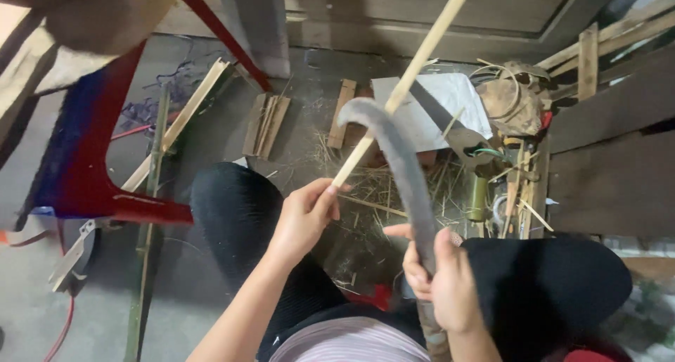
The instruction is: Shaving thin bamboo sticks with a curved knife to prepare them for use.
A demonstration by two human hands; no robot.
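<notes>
Overhead, curved blade (pixel 401 158) against bamboo strip (pixel 404 88).

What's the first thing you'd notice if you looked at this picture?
Right in the middle, the right hand grips a big curved grey blade that hooks up and over. The left hand holds a long pale bamboo stick slanting up toward the top edge, crossing the blade. Below them, straw-like shavings litter the floor, and a red plastic chair stands at the left.
</notes>
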